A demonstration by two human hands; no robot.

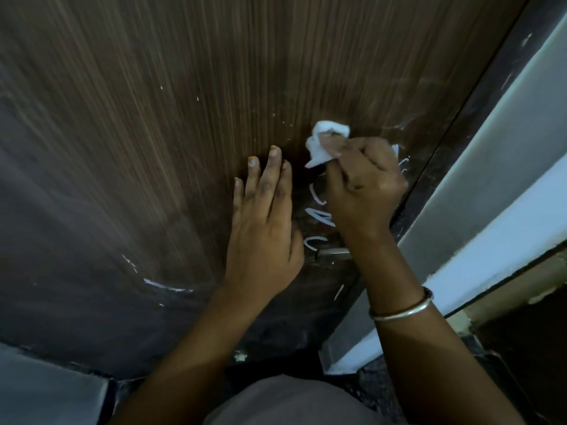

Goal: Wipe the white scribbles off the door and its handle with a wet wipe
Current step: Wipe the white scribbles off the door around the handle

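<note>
A dark brown wood-grain door [153, 133] fills the view. My right hand [362, 185] grips a crumpled white wet wipe [325, 139] and presses it against the door just above the handle area. White scribbles [320, 214] run down the door beneath that hand, and more white marks [165, 286] lie lower left. A metal handle [333, 254] shows partly under my right wrist. My left hand [264, 222] rests flat on the door with straight fingers, just left of the scribbles.
The door's right edge meets a dark frame [460, 142] and a pale grey-white wall [506, 167]. A metal bangle [402, 311] sits on my right wrist. Dark floor and a pale slab [46, 394] lie below the door.
</note>
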